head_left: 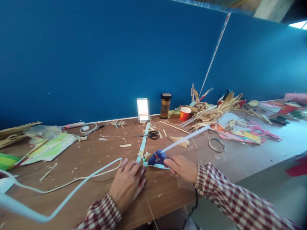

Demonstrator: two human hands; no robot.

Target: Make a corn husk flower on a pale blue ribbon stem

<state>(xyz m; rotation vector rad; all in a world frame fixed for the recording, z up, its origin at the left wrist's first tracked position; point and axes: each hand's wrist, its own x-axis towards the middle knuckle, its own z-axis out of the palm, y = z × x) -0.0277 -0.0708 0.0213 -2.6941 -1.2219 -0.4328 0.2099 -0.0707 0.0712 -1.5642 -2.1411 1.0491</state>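
Observation:
My right hand (183, 167) is wrapped round a blue hot glue gun (157, 157) with a long white glue stick (187, 137) poking out of its back. The gun's nozzle points left at a light blue strip (143, 140) that lies on the brown table (96, 153). My left hand (128, 183) rests palm down on the table just left of the nozzle, its fingers pressed on the strip's near end beside a small dry-leaf piece (145, 155). Both sleeves are red and white check.
Black scissors (151, 134) lie behind the strip. A red paper cup (184, 113), a dark jar (165, 105) and a heap of dry husks (211, 111) stand at the back right. A white cord (72, 182) loops at the left. Coloured paper (48, 148) lies far left.

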